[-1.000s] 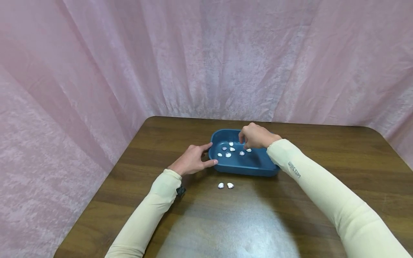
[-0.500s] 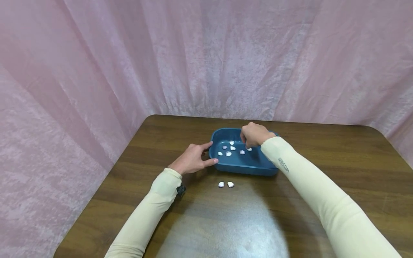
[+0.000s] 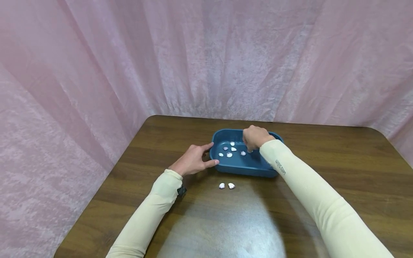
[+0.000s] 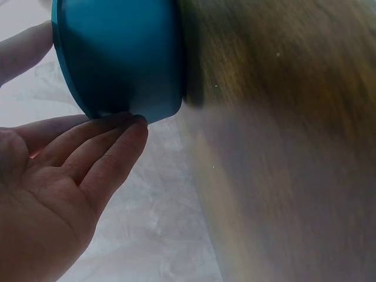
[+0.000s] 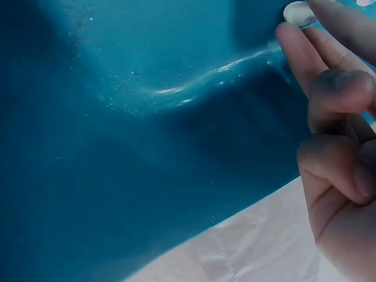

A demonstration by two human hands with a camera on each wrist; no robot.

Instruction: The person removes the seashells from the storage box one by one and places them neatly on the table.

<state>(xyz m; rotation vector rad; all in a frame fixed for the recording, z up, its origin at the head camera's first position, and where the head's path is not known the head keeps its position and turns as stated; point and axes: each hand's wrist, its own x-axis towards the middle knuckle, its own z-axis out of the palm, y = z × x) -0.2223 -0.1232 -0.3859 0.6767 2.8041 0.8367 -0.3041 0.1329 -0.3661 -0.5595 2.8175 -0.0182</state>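
Note:
A blue rectangular basin (image 3: 246,169) stands on the wooden table. My left hand (image 3: 193,160) holds its fingers out against the basin's left end, the thumb and forefinger at the rim; in the left wrist view the other fingers (image 4: 114,161) lie nearly straight along the outer wall. My right hand (image 3: 256,137) reaches down inside the basin. Its thumb and fingertips pinch a small pale seashell (image 5: 299,13) low in the basin, with the other fingers curled. Several white and purplish seashells (image 3: 229,154) lie on the basin floor, left of the right hand.
Two more seashells (image 3: 231,186) sit side by side on the table (image 3: 338,172) in front of the basin. A pink velvety curtain (image 3: 206,64) hangs behind the table's back edge. A dark band-like object (image 3: 181,191) shows at the left wrist.
My right hand has dipped lower into the basin and its fingers have closed on the shell, which they now hide in the head view. The left hand has stayed at the rim.

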